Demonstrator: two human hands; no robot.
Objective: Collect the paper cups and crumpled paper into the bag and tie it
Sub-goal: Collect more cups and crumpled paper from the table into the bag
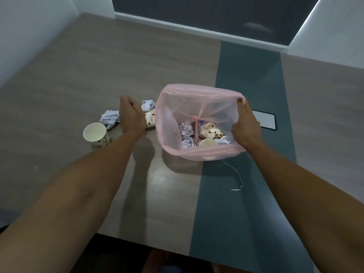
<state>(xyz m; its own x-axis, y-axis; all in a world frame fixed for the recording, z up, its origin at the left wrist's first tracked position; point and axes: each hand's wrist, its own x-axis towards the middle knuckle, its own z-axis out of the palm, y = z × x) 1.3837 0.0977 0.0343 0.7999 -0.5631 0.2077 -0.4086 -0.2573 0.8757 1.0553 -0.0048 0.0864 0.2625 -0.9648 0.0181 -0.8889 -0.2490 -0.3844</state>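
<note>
A thin pink plastic bag [214, 152] stands open on the table, holding two patterned paper cups [211, 132] and several crumpled paper balls [186, 130]. My right hand [245, 127] pinches the bag's right rim and holds it open. Left of the bag, my left hand [131, 117] curls around a patterned paper cup [150, 120] lying on its side. Another paper cup [96, 134] stands upright further left. One crumpled paper [110, 119] lies beside my left hand and another [148, 105] just beyond the lying cup.
The wooden table [78, 85] has a teal strip [246, 75] running under the bag. A phone [265, 120] lies face up right of the bag. A thin white string [237, 180] lies in front of the bag. Walls close in behind the table.
</note>
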